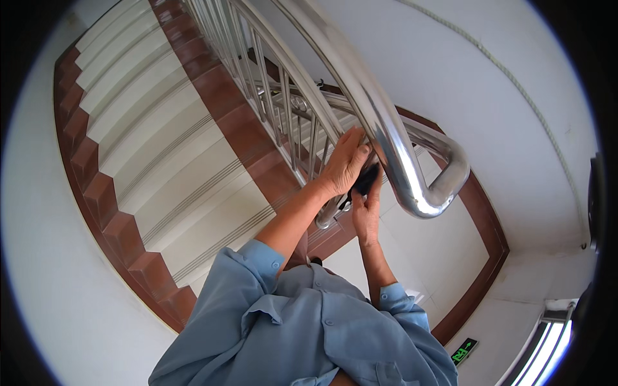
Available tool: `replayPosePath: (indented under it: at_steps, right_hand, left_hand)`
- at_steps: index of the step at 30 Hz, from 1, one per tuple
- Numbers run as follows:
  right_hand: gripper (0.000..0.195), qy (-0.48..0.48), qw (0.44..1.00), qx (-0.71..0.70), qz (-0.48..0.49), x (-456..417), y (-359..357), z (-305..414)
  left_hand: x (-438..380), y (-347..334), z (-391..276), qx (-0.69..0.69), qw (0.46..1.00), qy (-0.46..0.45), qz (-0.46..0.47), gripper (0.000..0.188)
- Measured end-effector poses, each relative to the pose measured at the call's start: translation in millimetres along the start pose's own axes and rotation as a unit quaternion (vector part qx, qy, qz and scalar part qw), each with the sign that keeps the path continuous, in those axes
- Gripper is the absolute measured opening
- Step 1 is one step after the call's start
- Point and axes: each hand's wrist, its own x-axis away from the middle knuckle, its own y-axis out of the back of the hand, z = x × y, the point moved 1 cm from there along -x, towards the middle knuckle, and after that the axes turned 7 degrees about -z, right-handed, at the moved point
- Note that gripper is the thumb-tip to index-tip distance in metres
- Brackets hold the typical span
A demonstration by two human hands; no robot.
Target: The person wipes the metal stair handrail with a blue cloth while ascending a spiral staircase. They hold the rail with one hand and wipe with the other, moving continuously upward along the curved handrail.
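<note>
My left hand (346,161) rests against the stainless steel railing (309,91), just beneath the thick polished handrail (372,111); its fingertips are partly hidden, and I cannot tell whether they grip a bar. Lower and to the right, my right hand (368,207) holds a black cloth-like item (365,181) between thumb and fingers, close to the railing's end post (326,217). The two hands are close together. On the right the handrail bends round in a U-shaped end.
Pale stair treads (193,169) with red-brown edging climb at the left. A tiled landing (415,241) lies below on the right. A rope (507,72) runs along the white wall. A green exit sign (464,351) and a bright window (545,347) are at lower right.
</note>
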Motion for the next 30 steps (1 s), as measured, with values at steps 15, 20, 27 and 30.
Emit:
replayPosePath:
  at_steps: [15, 20, 27, 30]
  right_hand:
    - [0.072, 0.204, 0.963, 0.104, 0.146, 51.6, -10.7, 37.3]
    - [0.056, 0.316, 0.916, 0.203, 0.141, 48.0, -1.3, 92.6]
    - [0.044, 0.427, 0.869, 0.226, -0.106, 8.2, 35.6, 143.9]
    - [0.043, 0.396, 0.861, 0.284, -0.144, -16.4, 49.6, 135.2]
  left_hand:
    - [95.6, 3.2, -31.3, 0.023, 0.967, 0.202, -0.152, 0.059]
    - [91.8, 30.2, -27.1, 0.292, 0.876, 0.308, -0.231, 0.028]
    - [36.3, 2.0, -46.7, 0.158, 0.963, 0.122, -0.18, 0.053]
    - [37.0, -32.7, -23.2, -0.071, 0.994, -0.044, -0.071, 0.098]
